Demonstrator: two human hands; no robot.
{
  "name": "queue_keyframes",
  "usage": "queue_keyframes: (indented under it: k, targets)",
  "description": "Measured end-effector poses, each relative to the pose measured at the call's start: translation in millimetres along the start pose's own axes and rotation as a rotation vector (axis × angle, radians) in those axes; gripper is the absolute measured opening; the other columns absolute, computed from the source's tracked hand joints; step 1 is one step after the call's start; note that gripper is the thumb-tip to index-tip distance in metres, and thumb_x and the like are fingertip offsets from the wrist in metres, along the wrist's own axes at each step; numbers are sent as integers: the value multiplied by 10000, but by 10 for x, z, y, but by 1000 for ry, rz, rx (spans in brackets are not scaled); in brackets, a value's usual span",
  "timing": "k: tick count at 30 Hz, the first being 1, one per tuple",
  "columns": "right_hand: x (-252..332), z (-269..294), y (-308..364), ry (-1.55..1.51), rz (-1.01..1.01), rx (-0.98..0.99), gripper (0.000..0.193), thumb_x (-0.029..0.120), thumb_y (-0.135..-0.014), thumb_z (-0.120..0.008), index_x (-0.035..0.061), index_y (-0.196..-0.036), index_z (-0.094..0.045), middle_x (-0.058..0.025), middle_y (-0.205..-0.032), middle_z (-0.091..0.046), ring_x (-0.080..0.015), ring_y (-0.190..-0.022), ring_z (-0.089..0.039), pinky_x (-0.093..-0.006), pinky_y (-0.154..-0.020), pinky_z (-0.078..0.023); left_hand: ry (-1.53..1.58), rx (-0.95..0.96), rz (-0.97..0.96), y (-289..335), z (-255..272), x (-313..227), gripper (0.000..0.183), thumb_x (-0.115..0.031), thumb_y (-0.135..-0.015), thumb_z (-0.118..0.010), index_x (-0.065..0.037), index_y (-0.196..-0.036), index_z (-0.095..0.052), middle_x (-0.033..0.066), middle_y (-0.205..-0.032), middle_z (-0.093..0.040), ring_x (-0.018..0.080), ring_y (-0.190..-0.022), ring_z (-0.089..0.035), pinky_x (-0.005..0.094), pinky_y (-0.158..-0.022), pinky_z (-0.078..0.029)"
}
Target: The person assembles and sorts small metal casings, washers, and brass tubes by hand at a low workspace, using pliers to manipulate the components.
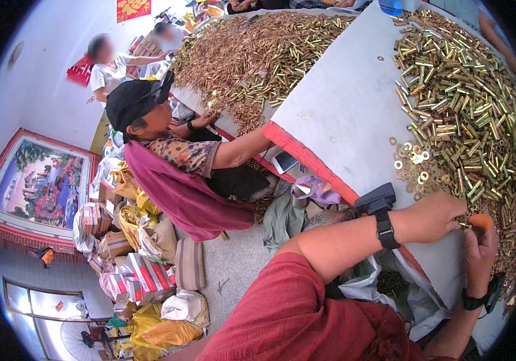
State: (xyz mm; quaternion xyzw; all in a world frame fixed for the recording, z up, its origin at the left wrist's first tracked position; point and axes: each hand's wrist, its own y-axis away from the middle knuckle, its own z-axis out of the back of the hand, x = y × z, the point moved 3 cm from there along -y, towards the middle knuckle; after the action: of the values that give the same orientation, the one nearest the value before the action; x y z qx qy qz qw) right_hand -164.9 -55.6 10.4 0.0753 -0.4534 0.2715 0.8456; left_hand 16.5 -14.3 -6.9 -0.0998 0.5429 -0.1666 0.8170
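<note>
My left hand [435,216] comes in over the near part of the pale table [336,114], its fingers closed in a pinch. Facing it, my right hand [482,248] is pinched too and wears an orange finger cover [480,221]. Between the fingertips of both hands shows a small brass-coloured metal piece [463,225], mostly hidden by the fingers. Just beyond my hands lies a patch of flat gold-coloured washers [421,167]. A large heap of gold-coloured metal tubes [462,114] spreads over the table's right side, reaching down beside my right hand.
Red padding [312,159] lines the table edge. A co-worker in a black cap [133,102] sits at the left beside another heap of metal parts [264,57]. A white sack [366,289] hangs below my forearms. Boxes [144,277] and bags stand on the floor.
</note>
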Motion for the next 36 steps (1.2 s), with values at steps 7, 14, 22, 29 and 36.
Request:
queue_keyframes:
  k: [7, 14, 22, 29, 36]
  targets:
    - [-10, 50, 14, 97, 198, -24, 156, 66, -821, -584, 24, -970, -563, -89, -891, -569, -233, -822, -540, -333, -778, -438, 79, 39, 11, -33, -16, 40, 190, -107, -771, -682, 5, -877, -570, 219, -832, -614, 446, -846, -586, 514, -714, -457]
    - [-48, 83, 63, 180, 15, 74, 162, 74, -823, -592, 23, -974, -568, -114, -929, -582, -264, -840, -553, -369, -792, -446, -64, 77, -38, 21, -44, 47, 214, -163, -796, -673, -1, -865, -552, 218, -819, -589, 444, -822, -571, 512, -716, -451]
    - [151, 129, 359, 204, 165, -27, 206, 58, -823, -595, 31, -1026, -583, -121, -974, -599, -294, -875, -564, -384, -823, -453, -69, 51, -88, 191, 15, -284, 209, -151, -787, -667, 8, -856, -549, 224, -794, -591, 445, -794, -576, 514, -687, -443]
    - [725, -83, 853, -199, -17, 63, 171, 42, -893, -558, 27, -1061, -584, -19, -900, -572, -87, -714, -520, -238, -621, -445, -267, -112, -190, 879, 95, -787, 175, -150, -805, -644, -16, -855, -544, 208, -781, -575, 432, -761, -575, 504, -642, -431]
    - [1163, -421, 1355, -345, -7, 91, 154, 82, -912, -602, 30, -1054, -573, 3, -847, -588, -57, -664, -521, -197, -583, -429, -258, -223, -97, 1672, 118, -1254, 157, -146, -831, -609, -13, -846, -527, 201, -796, -587, 419, -780, -596, 475, -668, -465]
